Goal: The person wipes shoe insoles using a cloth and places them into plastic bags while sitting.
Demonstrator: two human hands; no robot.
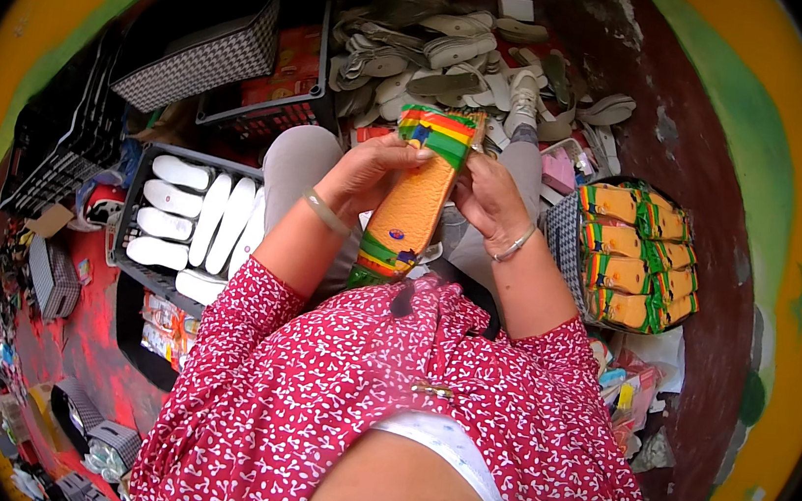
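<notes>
In front of my lap I hold a flat packet (405, 213) of orange insoles, tilted, with red, yellow and green bands at both ends. The thumb of my left hand (380, 171) lies across its upper front, with the fingers hidden behind. Curled at the packet's upper right edge, my right hand (494, 202) pinches it there; its fingertips are partly hidden. A brownish patterned piece (480, 129) shows just behind the packet's top right corner. Similar orange packets stand in rows in a round basket (570, 240) to my right.
On my left sits a dark basket (136, 215) of white insoles. Beyond it are a houndstooth-patterned bin (201, 55) and a black crate (321, 63). A heap of loose grey-white soles (443, 57) lies ahead beyond my knees. Plastic-wrapped goods (638, 386) lie near my right side.
</notes>
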